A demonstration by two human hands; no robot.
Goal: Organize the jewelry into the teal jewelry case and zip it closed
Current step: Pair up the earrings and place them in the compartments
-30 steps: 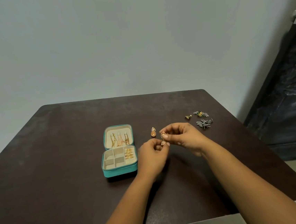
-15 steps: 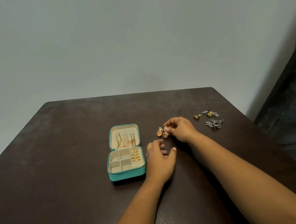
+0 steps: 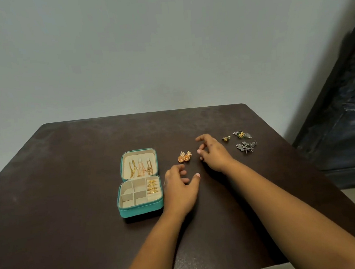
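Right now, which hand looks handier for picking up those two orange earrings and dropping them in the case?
Probably the left hand: it lies between the earrings and the open case, empty, so the carry is short. The right hand, also empty, sits beside the earrings but farther from the case.

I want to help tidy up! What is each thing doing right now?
teal jewelry case: open, chains and rings inside
orange earrings: loose on the table
dark jewelry pieces: loose on the table
left hand: open, holds nothing
right hand: open, holds nothing
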